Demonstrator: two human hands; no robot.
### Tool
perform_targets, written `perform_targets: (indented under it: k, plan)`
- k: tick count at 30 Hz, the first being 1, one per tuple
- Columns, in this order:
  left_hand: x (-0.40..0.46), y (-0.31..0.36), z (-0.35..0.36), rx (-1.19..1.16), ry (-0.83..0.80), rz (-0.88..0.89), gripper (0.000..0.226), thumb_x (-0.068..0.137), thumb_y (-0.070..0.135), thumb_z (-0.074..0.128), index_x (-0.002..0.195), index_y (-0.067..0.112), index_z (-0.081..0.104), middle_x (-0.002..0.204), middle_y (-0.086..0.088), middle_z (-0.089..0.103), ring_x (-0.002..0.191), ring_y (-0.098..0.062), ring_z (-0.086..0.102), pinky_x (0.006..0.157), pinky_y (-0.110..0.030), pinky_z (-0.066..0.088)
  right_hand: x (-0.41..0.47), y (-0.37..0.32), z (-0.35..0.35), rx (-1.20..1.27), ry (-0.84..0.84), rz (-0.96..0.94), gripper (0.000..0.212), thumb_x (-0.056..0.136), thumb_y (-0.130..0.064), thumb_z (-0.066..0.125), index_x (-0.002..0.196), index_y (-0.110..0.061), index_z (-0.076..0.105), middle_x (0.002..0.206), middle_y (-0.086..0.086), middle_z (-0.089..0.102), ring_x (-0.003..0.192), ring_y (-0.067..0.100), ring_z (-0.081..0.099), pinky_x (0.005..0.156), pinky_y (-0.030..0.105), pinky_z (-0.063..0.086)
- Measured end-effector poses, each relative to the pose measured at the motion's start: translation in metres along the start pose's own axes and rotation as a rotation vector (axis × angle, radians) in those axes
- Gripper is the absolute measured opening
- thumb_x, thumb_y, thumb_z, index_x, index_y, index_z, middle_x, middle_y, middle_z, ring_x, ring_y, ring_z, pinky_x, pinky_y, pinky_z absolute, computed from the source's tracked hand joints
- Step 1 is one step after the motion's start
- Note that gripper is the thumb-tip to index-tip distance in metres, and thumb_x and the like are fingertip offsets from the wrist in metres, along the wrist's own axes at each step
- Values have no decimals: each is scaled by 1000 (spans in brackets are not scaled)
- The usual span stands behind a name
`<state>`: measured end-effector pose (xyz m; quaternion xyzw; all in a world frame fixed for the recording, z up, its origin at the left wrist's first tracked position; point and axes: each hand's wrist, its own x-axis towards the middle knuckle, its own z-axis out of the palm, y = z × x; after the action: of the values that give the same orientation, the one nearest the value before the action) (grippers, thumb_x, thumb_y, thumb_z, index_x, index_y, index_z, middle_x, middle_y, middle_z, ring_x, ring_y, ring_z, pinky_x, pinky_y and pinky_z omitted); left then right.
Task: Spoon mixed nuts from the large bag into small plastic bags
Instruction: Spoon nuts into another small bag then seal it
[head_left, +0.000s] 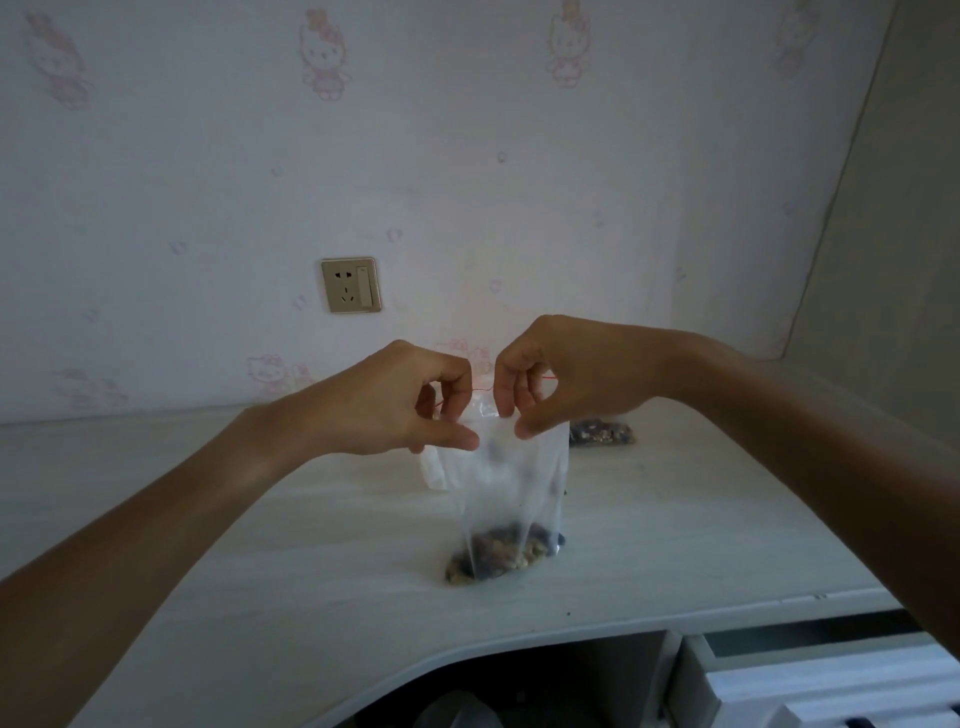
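While both hands (415, 410) pinch small bag (511, 483), filled bag (602, 432) behind, wall socket (350, 285)

small bag (511, 483): thin clear plastic, smooth, slightly cloudy, creased near the top, with a thin red line along its mouth.
nuts (498, 558): matt, rough mix of brown, tan and dark bits seen through the film.
second bag (601, 432): clear, faintly glossy plastic over the same dark and tan mix.
worktop (260, 545): pale wood-look surface, faint grain, smooth, low sheen.
wall (467, 156): matt wallpaper, faded pink cartoon print.
socket plate (350, 285): smooth plastic, beige face, slightly shiny frame.
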<state>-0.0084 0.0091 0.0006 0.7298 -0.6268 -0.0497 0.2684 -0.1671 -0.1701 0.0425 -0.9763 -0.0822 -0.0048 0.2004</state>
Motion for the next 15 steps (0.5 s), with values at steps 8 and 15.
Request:
perform_targets:
  k: [8,15]
  plan:
    - [-4,-5,-3,-29,30,62,27,76,32,91,94,33,71,80,11,66,73,-8,65,64,-18,54,2,9,4,-121,21,102,6,90,-28,78,92,-22,77,80,-14,69,70,0,62,66,11,42]
    - [-9,-10,-8,-35,85,56,29,75,24,92,92,35,71,77,10,65,75,-10,65,69,-27,59,1,16,5,-70,154,59,28,82,-35,84,71,-15,69,64,-4,64,56,5,52,58,11,44]
